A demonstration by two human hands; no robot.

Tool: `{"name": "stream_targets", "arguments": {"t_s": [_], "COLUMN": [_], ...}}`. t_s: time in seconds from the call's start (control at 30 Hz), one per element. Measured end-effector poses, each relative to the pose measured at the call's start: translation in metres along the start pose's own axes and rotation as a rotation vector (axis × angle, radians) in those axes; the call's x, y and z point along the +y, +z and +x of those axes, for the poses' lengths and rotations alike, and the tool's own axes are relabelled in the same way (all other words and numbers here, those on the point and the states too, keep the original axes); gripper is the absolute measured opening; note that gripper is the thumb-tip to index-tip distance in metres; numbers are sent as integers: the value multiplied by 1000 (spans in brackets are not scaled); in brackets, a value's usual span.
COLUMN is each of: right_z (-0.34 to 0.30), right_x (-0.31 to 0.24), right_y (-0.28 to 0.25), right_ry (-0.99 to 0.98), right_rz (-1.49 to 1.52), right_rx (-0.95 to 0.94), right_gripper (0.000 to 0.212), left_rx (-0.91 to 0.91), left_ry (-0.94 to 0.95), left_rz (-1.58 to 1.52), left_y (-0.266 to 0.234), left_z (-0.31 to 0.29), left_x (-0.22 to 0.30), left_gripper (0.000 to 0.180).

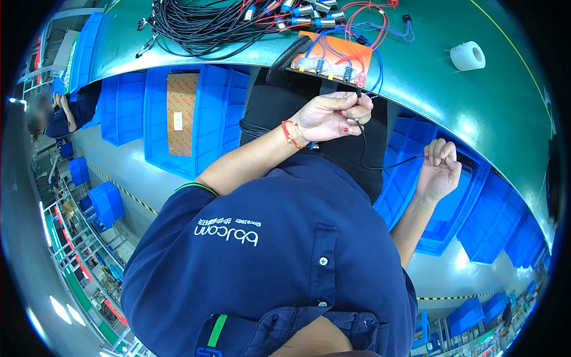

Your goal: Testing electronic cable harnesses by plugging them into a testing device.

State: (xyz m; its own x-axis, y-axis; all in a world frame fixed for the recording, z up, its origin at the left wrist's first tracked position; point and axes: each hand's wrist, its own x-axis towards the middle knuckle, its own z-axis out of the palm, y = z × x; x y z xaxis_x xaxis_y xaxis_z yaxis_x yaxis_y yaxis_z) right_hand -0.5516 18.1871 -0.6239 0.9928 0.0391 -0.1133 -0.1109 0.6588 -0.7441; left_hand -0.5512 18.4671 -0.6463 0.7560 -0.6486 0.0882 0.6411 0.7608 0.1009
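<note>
My left hand (334, 116) is closed, its fingertips pinching a thin black cable (364, 146) by a small black end piece, just below the near edge of an orange board (342, 52). That board carries a row of coloured sockets or clips, with blue and red wires (380, 30) running from it; whether the cable end touches the red one is hard to tell. From the left hand the cable sags across my lap to my right hand (439, 168). There the fingers are closed on its other end, where a bit of red shows.
A bundle of black cables (193, 28) with metal-and-blue connectors (324, 24) lies on the green table (428, 77). A white roll (467, 56) stands on the right. Blue bins (156, 119) sit below the table edge, one with brown cardboard (182, 98). Another person (65, 116) works far left.
</note>
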Motion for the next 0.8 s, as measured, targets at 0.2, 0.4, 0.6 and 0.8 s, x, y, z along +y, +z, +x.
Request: {"name": "stream_targets", "arguments": {"t_s": [0.2,0.4,0.6,0.8], "right_z": [-3,-2,-1,2], "right_x": [0,5,11,13], "right_y": [6,12,18,21], "right_ry": [22,51,73,89], "right_rz": [-77,-115,-141,-142], "right_rx": [-9,-21,-23,-28], "right_gripper": [16,17,14,17], "left_rx": [-70,-18,44,-22], "left_ry": [-26,62,75,53], "left_rz": [7,-87,-293,-328], "left_y": [-12,-18,14,16], "left_z": [2,0,1,2], "left_x": [3,2,-22,-30], "left_gripper": [33,29,25,29]}}
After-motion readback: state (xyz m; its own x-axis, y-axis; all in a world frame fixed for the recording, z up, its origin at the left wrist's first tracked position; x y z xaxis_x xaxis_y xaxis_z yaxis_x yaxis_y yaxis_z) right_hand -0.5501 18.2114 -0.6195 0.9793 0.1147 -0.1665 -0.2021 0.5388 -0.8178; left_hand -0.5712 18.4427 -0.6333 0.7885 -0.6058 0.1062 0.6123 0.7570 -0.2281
